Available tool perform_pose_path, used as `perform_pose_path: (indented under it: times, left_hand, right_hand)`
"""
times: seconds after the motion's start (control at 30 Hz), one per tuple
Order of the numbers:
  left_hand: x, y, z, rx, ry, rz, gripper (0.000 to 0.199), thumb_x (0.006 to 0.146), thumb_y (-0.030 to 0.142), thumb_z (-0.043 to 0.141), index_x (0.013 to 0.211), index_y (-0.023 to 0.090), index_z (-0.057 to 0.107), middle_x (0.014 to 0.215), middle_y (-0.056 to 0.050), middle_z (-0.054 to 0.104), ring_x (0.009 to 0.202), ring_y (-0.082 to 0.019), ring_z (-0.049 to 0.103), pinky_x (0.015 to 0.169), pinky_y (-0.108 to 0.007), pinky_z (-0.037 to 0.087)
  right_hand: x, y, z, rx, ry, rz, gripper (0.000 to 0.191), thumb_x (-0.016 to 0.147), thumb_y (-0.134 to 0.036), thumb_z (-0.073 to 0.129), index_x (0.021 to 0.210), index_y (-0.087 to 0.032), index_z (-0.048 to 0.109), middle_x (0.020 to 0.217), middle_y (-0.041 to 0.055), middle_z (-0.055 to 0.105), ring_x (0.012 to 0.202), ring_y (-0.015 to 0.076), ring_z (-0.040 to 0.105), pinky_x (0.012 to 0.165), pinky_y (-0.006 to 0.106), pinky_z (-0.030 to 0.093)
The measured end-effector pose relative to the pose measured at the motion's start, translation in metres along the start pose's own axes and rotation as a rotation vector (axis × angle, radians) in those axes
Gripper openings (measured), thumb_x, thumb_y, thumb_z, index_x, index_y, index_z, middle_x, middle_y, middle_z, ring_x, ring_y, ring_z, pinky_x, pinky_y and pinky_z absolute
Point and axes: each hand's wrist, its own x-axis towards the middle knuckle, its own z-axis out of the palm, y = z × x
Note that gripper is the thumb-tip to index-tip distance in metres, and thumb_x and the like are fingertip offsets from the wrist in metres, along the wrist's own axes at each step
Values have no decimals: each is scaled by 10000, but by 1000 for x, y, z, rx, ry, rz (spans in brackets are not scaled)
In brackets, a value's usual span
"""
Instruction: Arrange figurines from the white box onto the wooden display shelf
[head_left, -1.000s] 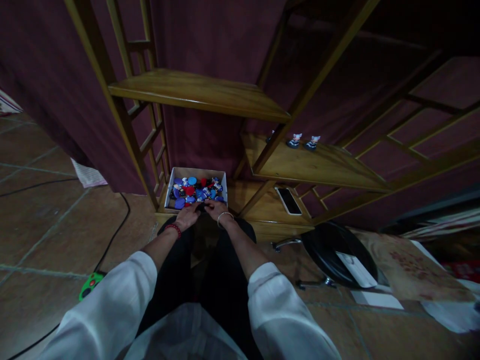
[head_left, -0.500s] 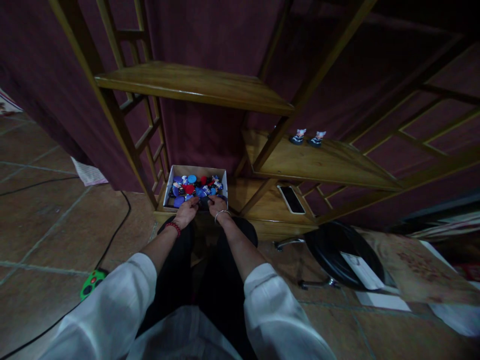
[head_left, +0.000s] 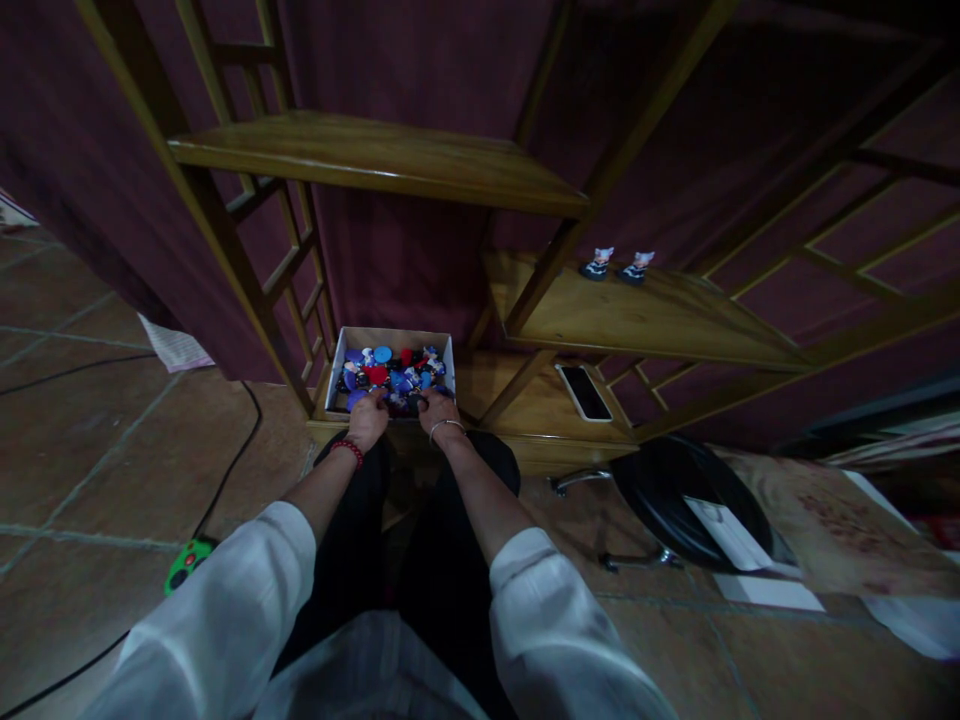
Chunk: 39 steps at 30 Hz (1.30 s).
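Note:
A shallow open box (head_left: pixel 448 358) stands on the bottom shelf, filled with several small figures (head_left: pixel 403 378) on blue, purple, red and black bases. Over its near left corner is my left hand (head_left: pixel 369 419), its fingers curled among the figures; what they hold, if anything, is hidden. My right hand (head_left: pixel 438 408) is at the near right part of the box, its fingers closed at a small dark round piece too small to name. The fingertips of the two hands are a short way apart.
On the middle shelf (head_left: pixel 660 318) stand two small figures (head_left: pixel 598 264). A phone (head_left: pixel 583 393) lies on the bottom shelf, right of the box. At the right is a black stool (head_left: pixel 675 500) with papers on it. A green controller (head_left: pixel 187 563) and a cable lie on the floor at left.
My left hand has drawn back slightly to the left, widening the gap between the hands. My right hand is nearly where it was. The view has shifted a little.

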Motion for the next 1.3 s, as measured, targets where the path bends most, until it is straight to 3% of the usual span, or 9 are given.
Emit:
perform_pose_path:
  times: [0.17,0.37,0.57,0.87,1.13,1.3]
  left_hand:
    - [-1,-2,1,37,-32,29,374,728,139,437,1079,155,563,1021,-66,629,941,-157,565,843,-240,410]
    - [-2,0,3,205,-130,135,407,763,194,397,1157,197,501,1021,-65,624,934,-173,566,825,-256,411]
    - [-1,3,1,248,-169,122,429,772,197,378,1192,182,463,1033,-73,615,951,-168,557,834,-250,400]
    - [0,2,4,144,-178,139,438,761,174,399,1191,206,472,1088,-66,599,989,-186,550,867,-271,389]
    - [-1,6,3,49,-178,59,510,766,169,386,1275,173,359,1123,-76,580,1025,-188,532,885,-281,384]
    - [2,5,0,-81,-162,68,485,743,137,395,1227,152,432,1171,-52,552,1076,-153,494,920,-230,357]
  right_hand:
    - [-3,-7,-3,-48,-11,-7,292,800,-256,434,1071,-223,538,967,71,639,909,198,588,763,281,437]
    - [-2,-9,-5,-35,3,101,283,798,-307,420,1031,-231,563,973,77,638,915,218,589,747,308,447]
    - [6,-7,-1,33,-42,100,294,811,-271,387,1025,-185,570,999,83,632,957,191,573,802,271,425]
    - [12,-12,5,133,-51,-17,265,826,-225,380,1004,-165,566,1028,71,618,988,156,550,839,232,394]
    - [15,-18,4,204,-37,22,281,833,-228,368,1044,-159,540,1039,69,609,976,152,551,844,224,391]
    - [18,-15,4,285,0,16,279,836,-265,365,1032,-185,545,1052,53,600,999,146,536,845,225,395]
